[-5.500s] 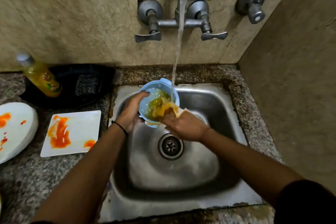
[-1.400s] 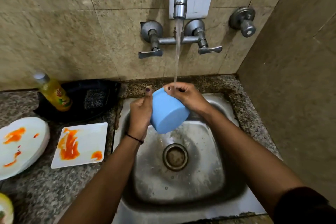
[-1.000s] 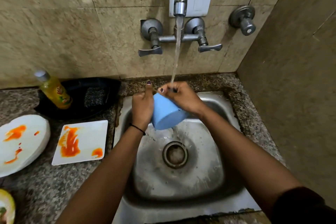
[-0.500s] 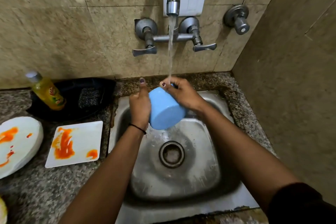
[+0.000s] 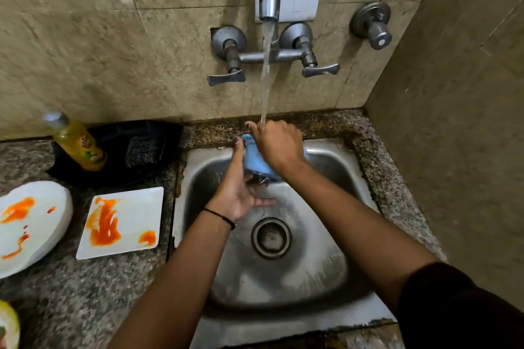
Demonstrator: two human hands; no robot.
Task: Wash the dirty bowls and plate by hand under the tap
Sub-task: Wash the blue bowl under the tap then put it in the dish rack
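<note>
Rectangular stainless-steel sink (image 5: 312, 278), tap running. Left of it on the counter: sauce-smeared round white plate (image 5: 51, 235), then sauce-smeared square white plate (image 5: 133, 215). Right hand (image 5: 276, 144) clasps small light-blue plastic bowl (image 5: 253, 160) over the sink's back, under the stream. Left hand (image 5: 241, 193) flat-fingered beneath, thumb against the bowl.

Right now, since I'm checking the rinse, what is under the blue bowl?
The left hand, palm up, fingers straight, and below it the sink basin. The right hand grips the blue bowl from above, hiding its inside.
</note>
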